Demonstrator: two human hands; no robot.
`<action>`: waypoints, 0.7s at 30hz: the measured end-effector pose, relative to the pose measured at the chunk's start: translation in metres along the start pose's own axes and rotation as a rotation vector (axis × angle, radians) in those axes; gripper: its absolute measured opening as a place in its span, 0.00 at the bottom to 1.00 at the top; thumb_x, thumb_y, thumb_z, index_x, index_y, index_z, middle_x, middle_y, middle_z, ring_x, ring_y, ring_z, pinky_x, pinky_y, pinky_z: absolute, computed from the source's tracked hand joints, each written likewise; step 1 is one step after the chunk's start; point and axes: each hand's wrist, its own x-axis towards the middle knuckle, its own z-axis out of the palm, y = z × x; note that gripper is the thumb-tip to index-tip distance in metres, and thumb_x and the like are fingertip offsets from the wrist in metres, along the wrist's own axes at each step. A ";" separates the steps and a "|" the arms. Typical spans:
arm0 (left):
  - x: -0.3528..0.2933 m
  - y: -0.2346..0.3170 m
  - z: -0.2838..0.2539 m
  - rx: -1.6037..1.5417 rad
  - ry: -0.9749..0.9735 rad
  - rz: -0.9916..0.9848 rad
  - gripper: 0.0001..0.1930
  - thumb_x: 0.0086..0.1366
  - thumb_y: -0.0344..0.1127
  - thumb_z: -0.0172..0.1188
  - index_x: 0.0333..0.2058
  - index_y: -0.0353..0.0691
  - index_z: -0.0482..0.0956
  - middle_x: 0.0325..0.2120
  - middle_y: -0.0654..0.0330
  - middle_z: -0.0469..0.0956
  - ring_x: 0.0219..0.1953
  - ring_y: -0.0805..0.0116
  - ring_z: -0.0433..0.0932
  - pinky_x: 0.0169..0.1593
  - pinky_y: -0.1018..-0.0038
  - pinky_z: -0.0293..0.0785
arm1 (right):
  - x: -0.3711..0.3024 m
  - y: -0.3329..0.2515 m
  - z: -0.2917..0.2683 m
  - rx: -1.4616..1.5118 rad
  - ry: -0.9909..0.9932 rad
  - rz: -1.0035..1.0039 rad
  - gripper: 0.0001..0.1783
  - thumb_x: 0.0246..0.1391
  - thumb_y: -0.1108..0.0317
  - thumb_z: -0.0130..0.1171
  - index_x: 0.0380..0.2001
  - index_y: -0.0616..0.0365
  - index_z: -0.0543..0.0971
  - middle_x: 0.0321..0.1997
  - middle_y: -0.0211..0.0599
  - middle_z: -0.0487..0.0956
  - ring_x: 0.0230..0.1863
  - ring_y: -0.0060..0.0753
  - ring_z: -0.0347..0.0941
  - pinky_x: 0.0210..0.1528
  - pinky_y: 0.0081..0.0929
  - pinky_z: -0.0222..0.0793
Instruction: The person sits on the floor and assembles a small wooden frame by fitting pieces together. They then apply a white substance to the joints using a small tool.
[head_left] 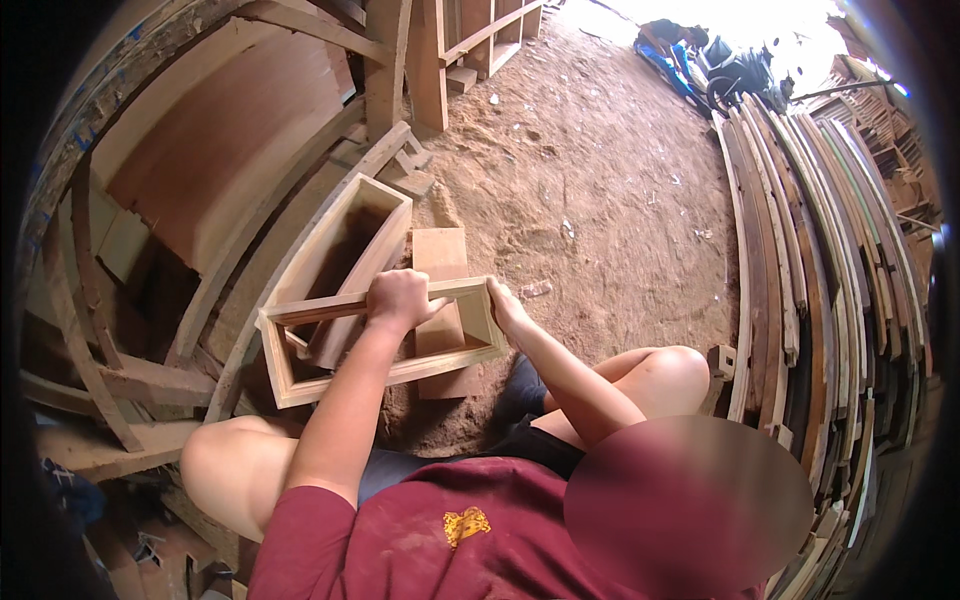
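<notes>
A long rectangular wooden frame [440,366], open through its middle, is tilted in front of my folded legs. My left hand [397,300] is closed over its far rail, with the thumb stretched toward the right. At the frame's right end, my right hand [508,308] holds the far corner from outside; part of its fingers is hidden. Beneath the frame lies a flat wooden board [440,250]. Just beyond the frame's left part rests a deep, narrow wooden box [375,255], its far end pointing away from me.
Long stacked timber strips [770,270] run along the right side. Wooden framework with a large panel [225,140] stands on the left. Upright shelving [430,65] is farther off. The ground [600,220] is brown and dusty, with scattered scraps. Dark and blue items [690,65] lie at the far right.
</notes>
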 end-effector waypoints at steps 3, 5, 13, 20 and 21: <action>0.000 0.003 0.000 0.001 0.018 0.003 0.29 0.50 0.70 0.61 0.25 0.46 0.85 0.21 0.59 0.82 0.24 0.61 0.82 0.27 0.64 0.78 | 0.000 0.041 -0.017 0.005 -0.122 -0.096 0.34 0.69 0.42 0.38 0.62 0.59 0.67 0.61 0.40 0.71 0.61 0.33 0.64 0.64 0.33 0.58; -0.004 -0.002 0.002 0.000 0.024 -0.011 0.29 0.50 0.70 0.61 0.25 0.46 0.85 0.21 0.59 0.82 0.24 0.61 0.83 0.27 0.65 0.78 | -0.008 0.024 -0.005 -0.053 -0.068 -0.141 0.35 0.69 0.42 0.38 0.65 0.59 0.65 0.65 0.40 0.68 0.65 0.33 0.61 0.66 0.32 0.55; -0.001 0.000 0.000 -0.001 0.002 -0.011 0.29 0.50 0.70 0.61 0.24 0.46 0.85 0.21 0.59 0.81 0.24 0.61 0.82 0.27 0.63 0.78 | -0.012 0.004 0.002 0.223 -0.122 0.087 0.35 0.68 0.41 0.42 0.63 0.61 0.68 0.63 0.41 0.71 0.61 0.33 0.67 0.63 0.30 0.60; -0.002 0.002 0.000 -0.015 0.021 -0.002 0.29 0.50 0.70 0.61 0.24 0.46 0.85 0.21 0.59 0.82 0.24 0.60 0.82 0.27 0.64 0.78 | -0.017 0.020 -0.026 -0.257 0.232 -0.188 0.22 0.64 0.52 0.55 0.42 0.65 0.75 0.37 0.37 0.78 0.39 0.26 0.72 0.44 0.29 0.68; -0.003 0.002 0.001 -0.016 0.027 -0.004 0.29 0.50 0.70 0.61 0.24 0.46 0.85 0.21 0.59 0.82 0.24 0.60 0.82 0.27 0.64 0.78 | -0.015 0.018 -0.020 -0.166 0.331 -0.442 0.21 0.65 0.52 0.54 0.29 0.60 0.69 0.28 0.29 0.72 0.31 0.24 0.64 0.37 0.31 0.65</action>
